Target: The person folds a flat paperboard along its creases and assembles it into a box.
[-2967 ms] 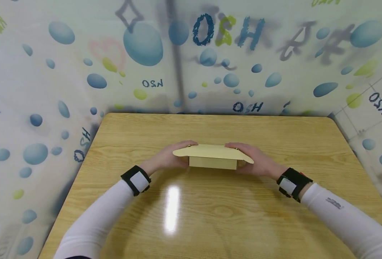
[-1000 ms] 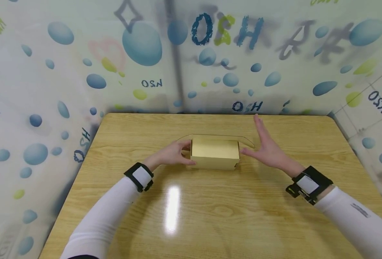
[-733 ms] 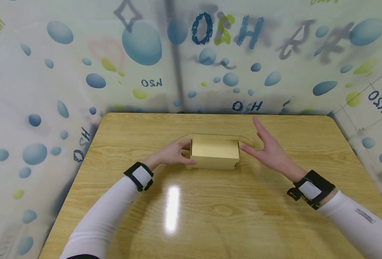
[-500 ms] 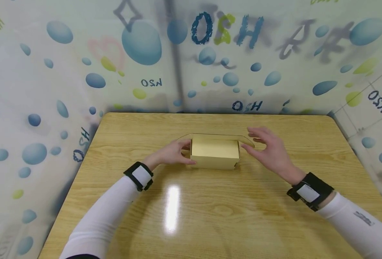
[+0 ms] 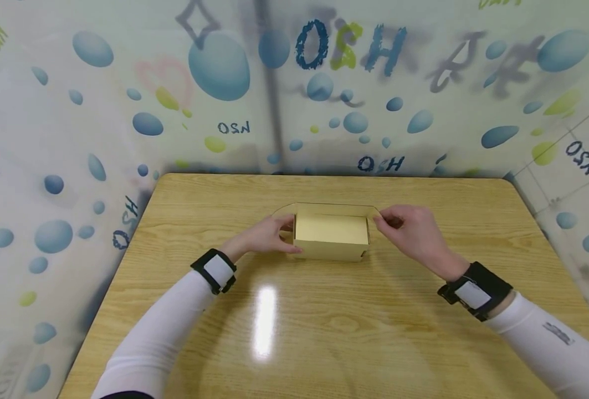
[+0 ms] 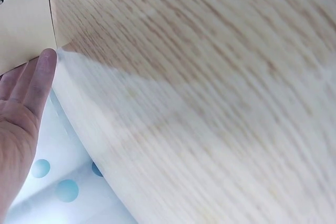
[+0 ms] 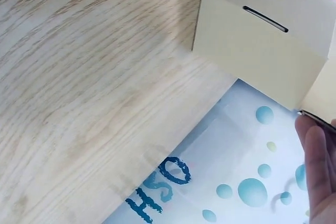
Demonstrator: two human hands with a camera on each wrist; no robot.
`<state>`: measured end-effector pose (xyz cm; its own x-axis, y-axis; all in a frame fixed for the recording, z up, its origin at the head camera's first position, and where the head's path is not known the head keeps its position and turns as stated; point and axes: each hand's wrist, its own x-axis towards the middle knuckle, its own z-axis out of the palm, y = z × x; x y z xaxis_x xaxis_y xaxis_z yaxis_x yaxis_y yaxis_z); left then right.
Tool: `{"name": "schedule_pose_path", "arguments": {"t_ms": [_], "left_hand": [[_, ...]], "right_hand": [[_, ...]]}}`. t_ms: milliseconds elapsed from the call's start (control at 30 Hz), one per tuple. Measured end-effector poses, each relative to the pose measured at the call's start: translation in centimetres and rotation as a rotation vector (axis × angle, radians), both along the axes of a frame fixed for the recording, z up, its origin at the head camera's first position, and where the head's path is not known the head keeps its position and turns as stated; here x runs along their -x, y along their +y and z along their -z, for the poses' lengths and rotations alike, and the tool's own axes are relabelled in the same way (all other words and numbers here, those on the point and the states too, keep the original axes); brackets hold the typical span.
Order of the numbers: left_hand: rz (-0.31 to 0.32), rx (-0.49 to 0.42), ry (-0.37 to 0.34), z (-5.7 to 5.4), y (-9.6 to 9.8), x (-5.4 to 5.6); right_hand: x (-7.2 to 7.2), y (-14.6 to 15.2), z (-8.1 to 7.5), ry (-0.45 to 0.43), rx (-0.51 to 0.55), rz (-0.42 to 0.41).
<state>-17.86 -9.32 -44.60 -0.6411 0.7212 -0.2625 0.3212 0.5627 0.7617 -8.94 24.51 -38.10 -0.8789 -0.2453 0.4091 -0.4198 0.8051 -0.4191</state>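
A small tan cardboard box [image 5: 331, 230] stands on the wooden table, its lid flap [image 5: 335, 209] raised along the far side. My left hand [image 5: 266, 235] holds the box's left end, thumb at the front lower corner and the other fingers behind. In the left wrist view, several fingers of the left hand [image 6: 25, 98] lie against the cardboard box [image 6: 23, 24]. My right hand [image 5: 416, 235] pinches the right end of the lid flap between thumb and fingers. The right wrist view shows a slotted end of the box [image 7: 257, 40] and the right hand [image 7: 320, 166] at the flap's edge.
The wooden table [image 5: 354, 332] has a bright light reflection [image 5: 265, 324] in front of the left hand. A backdrop [image 5: 284, 111] printed with blue and green bubbles rises behind the table's far edge and at both sides.
The box has turned, its flap now at the far side. My right hand let go, opened wide, then came in and pinched the flap's right end, which rose slightly. The left hand stays on the box lately.
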Motion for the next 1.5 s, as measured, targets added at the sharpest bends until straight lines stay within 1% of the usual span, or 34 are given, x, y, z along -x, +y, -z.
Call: {"name": "schedule_pose_path", "arguments": {"t_ms": [167,300,433,667,767,867,933,1067,1233,1500], "left_hand": [[-0.007,0.012,-0.009,-0.1,0.0,-0.1],[-0.009,0.017,-0.019,-0.1,0.0,-0.1],[-0.009,0.018,-0.015,0.0,0.0,-0.1],[-0.001,0.007,-0.005,0.1,-0.1,-0.1],[0.010,-0.005,0.000,0.2,0.0,0.0],[0.021,-0.018,0.003,0.2,0.2,0.1],[0.020,-0.014,0.003,0.1,0.2,0.1],[0.018,-0.008,-0.001,0.1,0.1,0.1],[0.017,-0.015,-0.002,0.2,0.0,0.2],[0.020,-0.007,0.007,0.1,0.1,0.2]], "right_hand": [[-0.1,-0.4,-0.6,-0.069,-0.001,0.021],[-0.2,-0.8,-1.1,-0.151,0.041,0.066],[-0.4,-1.3,-1.8,-0.250,0.083,0.108],[-0.3,-1.9,-2.8,-0.466,0.139,0.153],[-0.2,-1.9,-3.1,-0.522,0.168,0.166],[-0.2,-2.0,-3.3,-0.543,0.181,0.175],[-0.2,-2.0,-3.4,-0.541,0.180,0.172],[-0.2,-2.1,-3.3,-0.513,0.169,0.149],[-0.1,-2.1,-3.2,-0.492,0.165,0.147],[0.2,-2.2,-3.6,-0.547,0.183,0.130]]}}
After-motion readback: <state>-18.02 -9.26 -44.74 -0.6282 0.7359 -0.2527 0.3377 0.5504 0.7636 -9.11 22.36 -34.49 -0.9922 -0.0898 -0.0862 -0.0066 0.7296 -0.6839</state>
